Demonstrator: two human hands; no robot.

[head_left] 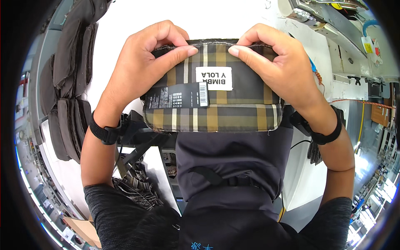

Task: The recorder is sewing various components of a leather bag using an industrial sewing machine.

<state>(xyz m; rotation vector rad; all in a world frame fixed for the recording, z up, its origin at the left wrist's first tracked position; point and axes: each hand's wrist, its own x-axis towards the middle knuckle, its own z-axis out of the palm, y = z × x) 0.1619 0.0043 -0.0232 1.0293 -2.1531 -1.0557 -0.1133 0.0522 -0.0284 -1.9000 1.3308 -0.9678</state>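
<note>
A plaid fabric pouch (246,109) in black, olive, mustard and white hangs between my hands, over the near edge of the white table. Its top edge is pinched by my left hand (156,58) and, a little to the right, by my right hand (275,58); both thumbs lie on the facing side, with most fingertips hidden behind the cloth. A white sewn label (225,74) with upside-down lettering sits on the front. Below it, toward the left, a black printed care label (177,96) lies flat. Loose threads show along the seams.
Stacks of dark padded fabric pieces (68,62) stand on the white table (125,16) at the left. A sewing machine (325,25) is at the far right. Plaid scraps (139,189) lie below my left forearm. A cardboard box (83,231) shows at the lower left.
</note>
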